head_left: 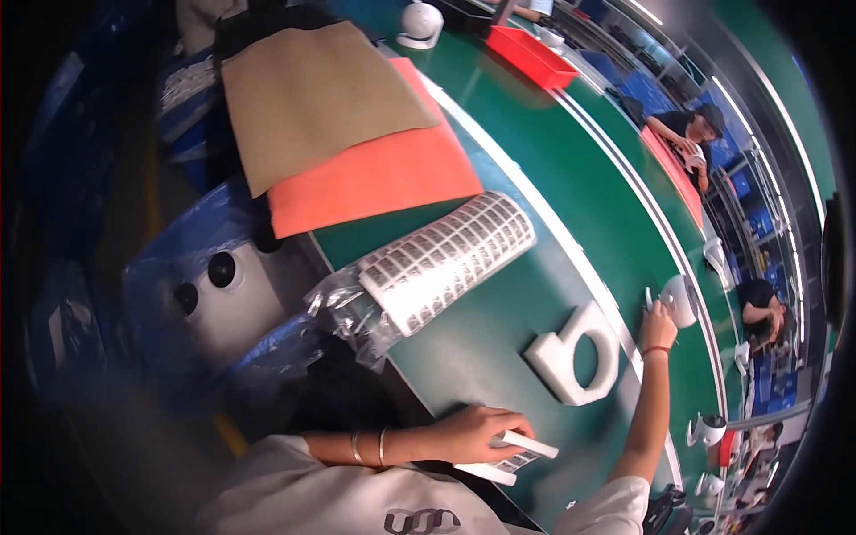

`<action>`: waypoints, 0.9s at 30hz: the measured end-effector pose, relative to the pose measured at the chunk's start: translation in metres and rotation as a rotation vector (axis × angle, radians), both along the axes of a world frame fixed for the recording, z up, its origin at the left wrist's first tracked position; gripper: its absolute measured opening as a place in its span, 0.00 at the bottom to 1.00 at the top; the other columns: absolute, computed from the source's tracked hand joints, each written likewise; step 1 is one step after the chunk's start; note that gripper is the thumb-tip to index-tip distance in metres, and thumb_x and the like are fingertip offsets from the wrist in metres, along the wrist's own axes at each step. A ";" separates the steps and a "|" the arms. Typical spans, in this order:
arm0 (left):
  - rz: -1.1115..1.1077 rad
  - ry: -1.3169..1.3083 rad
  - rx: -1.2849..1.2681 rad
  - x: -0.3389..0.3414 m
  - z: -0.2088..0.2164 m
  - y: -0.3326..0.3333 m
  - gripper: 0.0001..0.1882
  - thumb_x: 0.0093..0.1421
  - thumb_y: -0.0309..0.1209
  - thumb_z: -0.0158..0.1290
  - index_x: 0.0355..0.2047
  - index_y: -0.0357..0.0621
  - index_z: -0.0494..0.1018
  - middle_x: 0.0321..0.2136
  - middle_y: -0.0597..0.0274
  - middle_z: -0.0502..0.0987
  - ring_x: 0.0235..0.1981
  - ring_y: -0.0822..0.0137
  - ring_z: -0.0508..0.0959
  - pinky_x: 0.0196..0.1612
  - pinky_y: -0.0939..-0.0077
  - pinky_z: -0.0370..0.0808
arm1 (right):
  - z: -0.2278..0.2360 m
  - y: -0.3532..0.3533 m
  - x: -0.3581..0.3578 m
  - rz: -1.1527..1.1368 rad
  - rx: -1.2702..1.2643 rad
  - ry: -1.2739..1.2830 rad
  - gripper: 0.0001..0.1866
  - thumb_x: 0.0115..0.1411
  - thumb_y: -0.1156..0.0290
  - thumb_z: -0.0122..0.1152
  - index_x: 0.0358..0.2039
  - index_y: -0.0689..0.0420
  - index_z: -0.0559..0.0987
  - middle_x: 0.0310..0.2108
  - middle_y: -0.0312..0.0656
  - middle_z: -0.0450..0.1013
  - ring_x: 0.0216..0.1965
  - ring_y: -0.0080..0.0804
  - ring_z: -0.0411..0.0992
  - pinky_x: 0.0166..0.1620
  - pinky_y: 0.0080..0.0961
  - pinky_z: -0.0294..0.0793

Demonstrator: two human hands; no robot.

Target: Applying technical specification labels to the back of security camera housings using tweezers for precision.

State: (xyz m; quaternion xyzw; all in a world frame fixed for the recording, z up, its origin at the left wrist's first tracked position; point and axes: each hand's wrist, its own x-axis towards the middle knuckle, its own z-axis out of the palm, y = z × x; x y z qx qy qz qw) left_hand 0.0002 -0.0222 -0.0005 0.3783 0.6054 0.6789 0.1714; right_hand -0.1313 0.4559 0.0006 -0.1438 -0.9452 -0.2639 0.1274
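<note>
My left hand (486,434) is closed around a white-edged piece, apparently a small sheet or roll of printed labels (510,464), low over the green table. Two metal bangles circle that wrist. My right hand (658,330), with a red cord at its wrist, stretches out to the belt. Its fingers are closed at the base of a white round-headed camera (680,301); how they grip it is partly hidden. Between my arms lies a white foam ring (588,357) with a square end. Beyond my left hand rests a large roll of labels (450,259), partly in clear plastic wrap.
Brown card (325,94) covers part of an orange sheet (383,183) at the far left. A blue-lined bin (236,299) with white, black-lensed parts stands beside the table. Further along are a red tray (530,58) and another white camera (420,24). Several people sit across the belt.
</note>
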 end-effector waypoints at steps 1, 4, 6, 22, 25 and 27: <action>0.028 -0.004 0.010 0.001 0.001 -0.002 0.11 0.54 0.28 0.59 0.38 0.43 0.73 0.31 0.59 0.79 0.32 0.59 0.80 0.35 0.69 0.75 | 0.024 -0.034 0.003 -0.012 -0.128 -0.051 0.19 0.59 0.55 0.58 0.46 0.52 0.74 0.46 0.42 0.73 0.41 0.46 0.76 0.38 0.41 0.77; 0.114 -0.029 0.144 0.001 -0.004 0.002 0.10 0.55 0.29 0.59 0.37 0.42 0.73 0.31 0.61 0.78 0.33 0.63 0.80 0.36 0.70 0.75 | 0.073 -0.109 0.046 0.252 -0.824 0.114 0.19 0.62 0.64 0.56 0.50 0.60 0.75 0.41 0.48 0.77 0.41 0.34 0.76 0.43 0.30 0.74; 0.212 -0.044 0.278 0.001 -0.007 0.003 0.11 0.55 0.28 0.60 0.39 0.43 0.74 0.33 0.60 0.79 0.34 0.62 0.81 0.35 0.71 0.76 | 0.108 -0.199 0.104 0.531 -1.362 -0.076 0.16 0.62 0.67 0.56 0.44 0.67 0.76 0.34 0.42 0.77 0.38 0.23 0.72 0.42 0.26 0.71; 1.656 -0.070 -1.031 -0.132 -0.238 -0.440 0.43 0.44 0.43 0.67 0.57 0.49 0.59 0.58 0.49 0.59 0.59 0.49 0.61 0.55 0.54 0.66 | 0.056 -0.300 0.214 -0.162 -1.566 -0.406 0.14 0.48 0.81 0.70 0.35 0.64 0.75 0.32 0.40 0.75 0.33 0.27 0.71 0.40 0.25 0.71; 1.615 -0.616 -1.264 -0.166 -0.290 -0.464 0.69 0.32 0.53 0.72 0.67 0.57 0.37 0.66 0.48 0.41 0.65 0.37 0.49 0.57 0.29 0.57 | 0.057 -0.312 0.211 -0.295 -1.636 -0.385 0.14 0.48 0.84 0.69 0.33 0.62 0.73 0.31 0.42 0.75 0.32 0.28 0.72 0.38 0.26 0.72; 1.648 -0.770 -1.274 -0.177 -0.313 -0.471 0.72 0.29 0.52 0.73 0.68 0.57 0.35 0.67 0.48 0.40 0.64 0.35 0.49 0.57 0.31 0.59 | 0.061 -0.308 0.213 -0.341 -1.571 -0.468 0.11 0.49 0.85 0.67 0.32 0.63 0.75 0.29 0.41 0.75 0.30 0.28 0.73 0.35 0.24 0.72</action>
